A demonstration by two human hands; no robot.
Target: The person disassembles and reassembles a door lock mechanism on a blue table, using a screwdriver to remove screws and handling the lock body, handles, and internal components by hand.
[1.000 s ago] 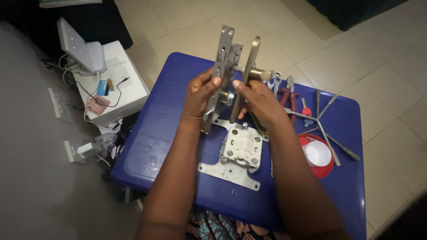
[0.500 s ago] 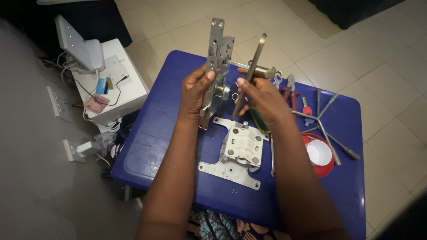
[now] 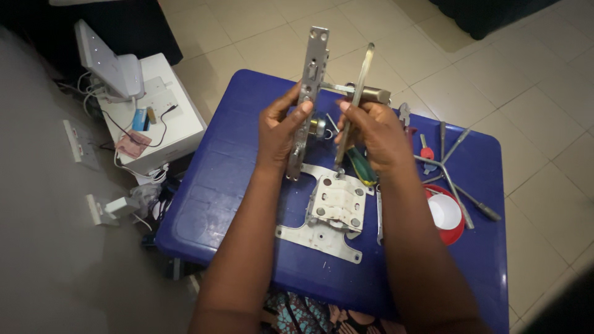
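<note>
Hands above the blue table: left hand pinches a long handle plate; right hand grips a second plate. Both plates now raised higher than before.

Lock case on table, bowl right, box left of table

My left hand covers the middle of the long lock plate; my right hand hides the lower handle plate. Green-handled screwdriver mostly under right palm. Small parts between the plates too blurred to identify. Both forearms cut at bottom edge
</note>
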